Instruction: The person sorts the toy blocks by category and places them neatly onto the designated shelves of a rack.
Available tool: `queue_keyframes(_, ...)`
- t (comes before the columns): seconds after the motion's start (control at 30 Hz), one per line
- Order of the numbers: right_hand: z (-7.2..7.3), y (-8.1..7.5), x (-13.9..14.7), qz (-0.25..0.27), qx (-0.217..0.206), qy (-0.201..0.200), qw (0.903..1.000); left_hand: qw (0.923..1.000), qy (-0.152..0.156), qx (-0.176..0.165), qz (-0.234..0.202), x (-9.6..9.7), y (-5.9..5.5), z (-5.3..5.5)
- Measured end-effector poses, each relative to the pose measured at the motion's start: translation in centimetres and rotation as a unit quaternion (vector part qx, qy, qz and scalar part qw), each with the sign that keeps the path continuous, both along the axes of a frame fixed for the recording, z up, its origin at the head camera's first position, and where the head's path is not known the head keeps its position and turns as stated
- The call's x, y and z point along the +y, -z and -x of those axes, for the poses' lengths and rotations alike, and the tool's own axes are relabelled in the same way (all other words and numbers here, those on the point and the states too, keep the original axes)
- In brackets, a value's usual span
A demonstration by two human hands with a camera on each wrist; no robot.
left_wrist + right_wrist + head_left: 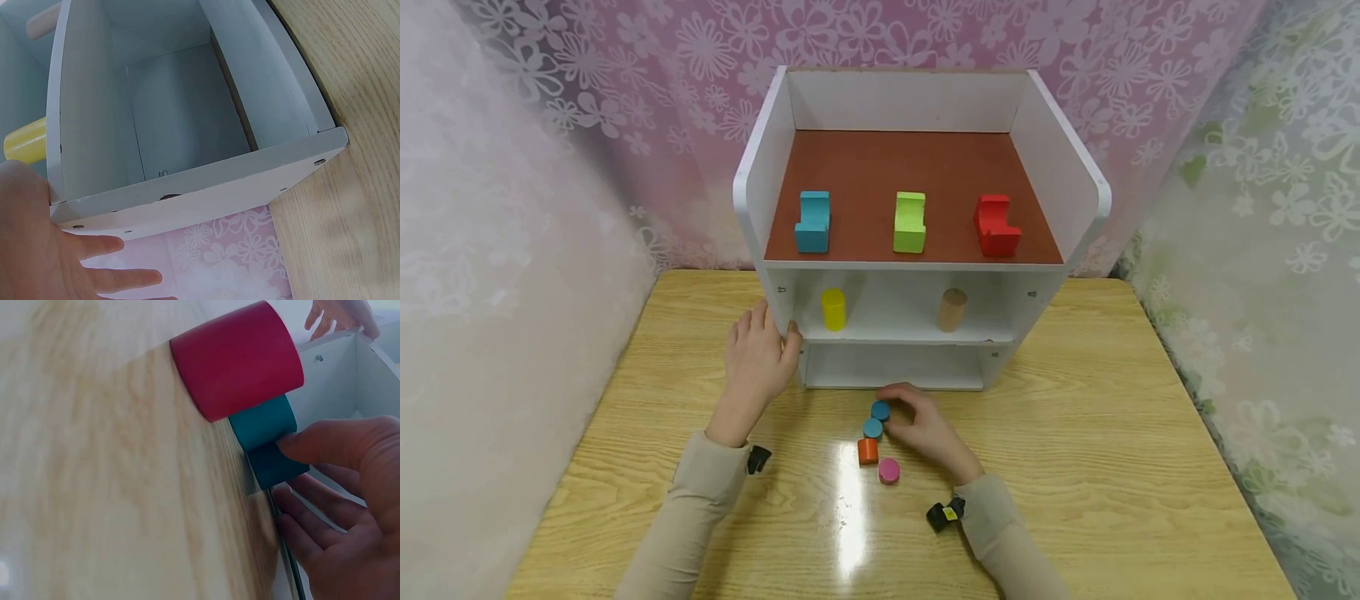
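My left hand (754, 354) rests against the left side panel of a white toy shelf (898, 362), thumb at the front edge and fingers straight along the outside, as the left wrist view shows. On the table in front, my right hand (928, 429) pinches the farther of two blue cylinders (880, 410) between thumb and curled fingers. Right beside it stands the other blue cylinder (872, 428). Nearer to me are an orange cylinder (867, 452) and a pink cylinder (889, 471), which looms large in the right wrist view.
On the shelf's brown top sit a blue block (813, 222), a green block (910, 223) and a red block (997, 227), each chair-shaped. The middle level holds a yellow cylinder (833, 310) and a wooden cylinder (952, 310). Flowered curtains (700, 108) hang around the wooden table (1112, 433).
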State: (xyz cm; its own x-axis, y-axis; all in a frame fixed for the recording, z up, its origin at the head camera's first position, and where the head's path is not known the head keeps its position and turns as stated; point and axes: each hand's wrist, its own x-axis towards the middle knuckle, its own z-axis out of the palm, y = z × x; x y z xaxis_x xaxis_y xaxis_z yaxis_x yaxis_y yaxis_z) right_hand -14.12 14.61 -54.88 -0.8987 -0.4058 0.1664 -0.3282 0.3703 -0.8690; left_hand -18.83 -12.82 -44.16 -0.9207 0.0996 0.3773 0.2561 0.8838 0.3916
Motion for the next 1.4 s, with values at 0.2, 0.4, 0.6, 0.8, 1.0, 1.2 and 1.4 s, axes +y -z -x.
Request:
queue_keyframes(0.2,0.2,0.1,-0.2,-0.044,-0.003,0.004,0.999,1.0,0.002,-0.004,0.0,-0.1,0.0,0.0)
queue_keyframes(0.4,0.2,-0.2,-0.3,-0.052,-0.001,0.008,0.9986,1.0,0.002,0.001,0.003,-0.1,0.0,0.0)
queue_keyframes(0.6,0.1,-0.3,-0.3,-0.043,-0.013,0.01,0.999,1.0,0.0,0.0,0.004,0.0,0.0,0.0)
queue_keyframes(0.8,0.1,-0.6,-0.3,-0.025,-0.032,0.019,0.999,1.0,0.002,0.003,0.0,-0.1,0.1,0.0)
queue_keyframes(1.0,0.3,-0.9,-0.3,-0.02,-0.025,0.019,0.9993,1.0,0.003,-0.003,-0.001,-0.1,0.1,0.0)
queue_keyframes(1.2,0.4,-1.8,-0.8,-0.007,-0.002,0.009,0.9999,1.0,0.003,0.004,-0.002,0.0,0.1,0.1)
queue_keyframes(1.4,1.3,-2.5,-1.5,0.011,0.016,0.006,0.9998,1.0,0.001,0.007,-0.002,0.0,0.1,0.1)
